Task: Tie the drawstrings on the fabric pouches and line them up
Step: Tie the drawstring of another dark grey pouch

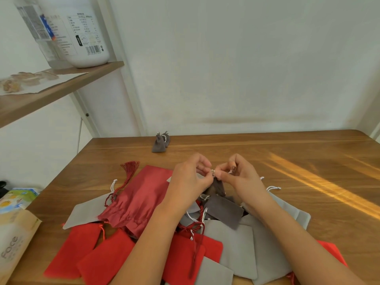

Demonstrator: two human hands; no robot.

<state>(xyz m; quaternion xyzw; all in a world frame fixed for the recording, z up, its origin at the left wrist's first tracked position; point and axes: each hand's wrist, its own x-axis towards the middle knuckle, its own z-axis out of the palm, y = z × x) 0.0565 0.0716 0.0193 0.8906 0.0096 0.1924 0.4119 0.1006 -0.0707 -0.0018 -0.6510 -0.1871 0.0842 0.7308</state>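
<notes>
Over the pile, mid-surface: left hand (191, 177) and right hand (240, 177) each pinch an end of the white drawstring (212, 172) at the neck of a small dark-grey pouch (218, 186). It hangs between them, above the heap on the wooden surface (267, 149).

Step in hand, as judged: drawing the knot closed. To do it well:
- keep the neck gathered tight
- pull both ends evenly & outward, w/ fingertips close to the knot so the thin cord doesn't slip
- keep loose cords of the heap below from catching

Counts (approx., since pouches overlap):
- 2 tied pouches (161, 140), dark grey, side by side at the far edge; prob. the start of the row
- 1 dark grey in hand
- 1 flat dark-grey pouch (224, 211) just beneath
- 1 dark-red satin pouch (141, 198) w/ tassel (129, 167)
- at least 4 bright-red pouches (72, 251)
- at least 4 light-grey pouches (234, 241)

Most lie untied, so the task looks early.
</notes>
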